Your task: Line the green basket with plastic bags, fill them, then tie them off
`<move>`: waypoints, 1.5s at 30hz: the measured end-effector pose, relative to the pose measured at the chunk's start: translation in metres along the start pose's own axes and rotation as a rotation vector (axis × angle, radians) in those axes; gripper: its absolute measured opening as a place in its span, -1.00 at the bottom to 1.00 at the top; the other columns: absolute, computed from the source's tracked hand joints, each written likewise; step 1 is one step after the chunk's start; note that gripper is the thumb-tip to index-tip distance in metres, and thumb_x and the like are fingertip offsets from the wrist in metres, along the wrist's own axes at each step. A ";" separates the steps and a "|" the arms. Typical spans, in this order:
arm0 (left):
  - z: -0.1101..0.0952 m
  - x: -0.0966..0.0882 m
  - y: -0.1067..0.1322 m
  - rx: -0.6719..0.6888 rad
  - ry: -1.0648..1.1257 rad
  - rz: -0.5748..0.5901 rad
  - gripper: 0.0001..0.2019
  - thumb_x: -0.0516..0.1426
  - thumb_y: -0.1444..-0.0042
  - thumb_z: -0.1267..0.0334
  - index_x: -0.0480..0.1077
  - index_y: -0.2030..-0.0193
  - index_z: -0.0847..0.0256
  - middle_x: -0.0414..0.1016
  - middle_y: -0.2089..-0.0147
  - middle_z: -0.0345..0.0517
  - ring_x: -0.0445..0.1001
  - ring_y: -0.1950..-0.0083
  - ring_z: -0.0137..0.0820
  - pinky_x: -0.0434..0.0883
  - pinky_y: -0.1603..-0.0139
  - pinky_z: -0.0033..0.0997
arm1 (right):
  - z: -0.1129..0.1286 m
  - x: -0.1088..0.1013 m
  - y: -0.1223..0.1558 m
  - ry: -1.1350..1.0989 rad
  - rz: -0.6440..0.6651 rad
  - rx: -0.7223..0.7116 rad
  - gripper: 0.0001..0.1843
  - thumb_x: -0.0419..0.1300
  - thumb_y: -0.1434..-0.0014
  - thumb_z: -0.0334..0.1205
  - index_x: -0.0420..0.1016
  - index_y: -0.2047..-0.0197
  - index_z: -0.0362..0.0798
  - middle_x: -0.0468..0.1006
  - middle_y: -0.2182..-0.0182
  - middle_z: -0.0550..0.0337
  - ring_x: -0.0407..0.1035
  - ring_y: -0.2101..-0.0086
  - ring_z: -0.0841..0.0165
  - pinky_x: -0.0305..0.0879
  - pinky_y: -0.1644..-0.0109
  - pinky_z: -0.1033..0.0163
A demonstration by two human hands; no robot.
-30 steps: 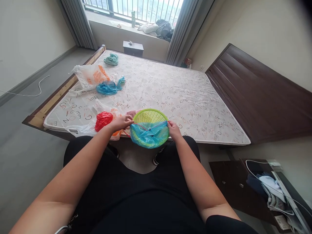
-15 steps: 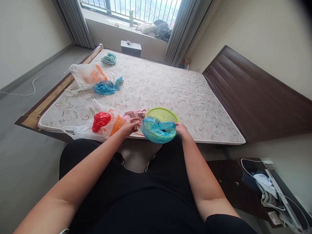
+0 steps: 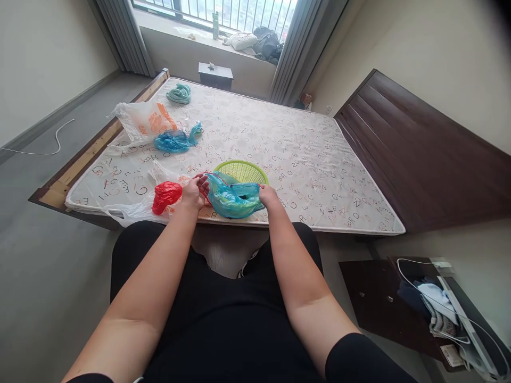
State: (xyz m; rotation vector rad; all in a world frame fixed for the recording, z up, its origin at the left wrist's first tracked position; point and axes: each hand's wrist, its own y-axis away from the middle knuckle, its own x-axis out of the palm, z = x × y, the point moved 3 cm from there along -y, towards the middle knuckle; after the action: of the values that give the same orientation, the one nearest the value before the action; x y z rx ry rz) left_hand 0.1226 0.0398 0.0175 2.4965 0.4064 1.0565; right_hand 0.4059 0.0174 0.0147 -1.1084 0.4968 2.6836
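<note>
Blue plastic bag (image 3: 233,201) lies bunched over a green basket (image 3: 241,171) at the near edge of the mattress (image 3: 319,175): light, soft, slippery, easiest taken by its rim. Right hand (image 3: 268,196) seems to pinch that rim; left hand (image 3: 194,192) stands half open, perhaps holding a thin red cord (image 3: 211,178).

Mattress (image 3: 303,159): white, letter-printed, on a wooden bed frame (image 3: 91,143)
10 o'clock: crumpled blue plastic bag (image 3: 174,141) just beside a white carrier bag (image 3: 139,121) with orange print
9 o'clock: red plastic bag (image 3: 166,196) on another white carrier bag (image 3: 133,213)
11 o'clock: teal cloth (image 3: 179,94)
12 o'clock: dark nightstand (image 3: 215,78) below the windowsill (image 3: 179,33)
3 o'clock: dark wooden headboard (image 3: 415,154)
4 o'clock: folded clothes (image 3: 433,303) beside a dark wooden cabinet (image 3: 371,298)
</note>
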 end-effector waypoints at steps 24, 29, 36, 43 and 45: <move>-0.074 0.000 0.037 -0.022 -0.125 0.205 -0.70 0.12 -0.44 0.01 0.53 0.11 0.18 0.70 0.22 -0.07 0.42 0.61 -0.52 0.50 0.54 -0.47 | 0.037 -0.101 0.042 -0.924 0.336 -0.079 -0.48 0.24 -0.33 0.21 0.18 0.44 0.03 0.29 0.58 0.35 0.07 0.63 0.52 0.19 0.55 0.38; -0.083 -0.002 0.040 -0.035 0.005 0.232 -0.68 0.17 -0.42 0.19 0.41 0.40 0.22 0.50 0.52 -0.29 0.17 0.72 -0.69 0.34 0.58 -0.66 | 0.043 -0.113 0.045 -1.133 0.204 -0.214 -0.57 0.26 -0.33 0.13 0.27 0.39 0.03 0.43 0.47 0.29 0.38 0.45 0.45 0.32 0.42 0.38; -0.093 0.005 0.048 0.175 0.238 0.292 -0.75 0.09 -0.34 0.29 0.52 0.35 0.08 0.63 0.31 -0.27 0.59 0.28 -0.53 0.56 0.14 -0.54 | 0.043 -0.106 0.046 -1.248 0.095 -0.263 -0.64 0.10 -0.41 0.18 0.51 0.14 0.09 0.56 -0.12 0.09 0.47 -0.10 0.21 0.35 0.46 0.38; -0.084 0.005 0.041 0.260 -0.022 0.152 -0.77 0.14 -0.36 -0.09 0.59 0.03 -0.19 0.63 0.02 -0.17 0.63 -0.03 -0.37 0.55 -0.10 -0.31 | 0.051 -0.091 0.055 -1.257 0.072 -0.341 -0.50 0.02 -0.42 0.09 0.32 -0.38 0.47 0.18 -0.50 0.38 0.49 0.04 0.33 0.12 0.64 0.41; -0.083 0.008 0.043 0.287 -0.060 0.166 -0.72 0.15 -0.35 -0.16 0.54 -0.10 -0.29 0.61 -0.07 -0.17 0.61 -0.11 -0.32 0.53 -0.15 -0.24 | 0.056 -0.089 0.061 -1.124 0.096 -0.367 -0.41 -0.01 -0.42 0.09 0.15 -0.48 0.54 0.17 -0.51 0.37 0.51 0.08 0.36 0.19 0.61 0.42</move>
State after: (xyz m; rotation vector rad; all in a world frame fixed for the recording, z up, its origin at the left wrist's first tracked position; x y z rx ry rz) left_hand 0.0725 0.0255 0.0952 2.8515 0.3598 1.0457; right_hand 0.4141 -0.0222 0.1290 0.4841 -0.1590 2.9695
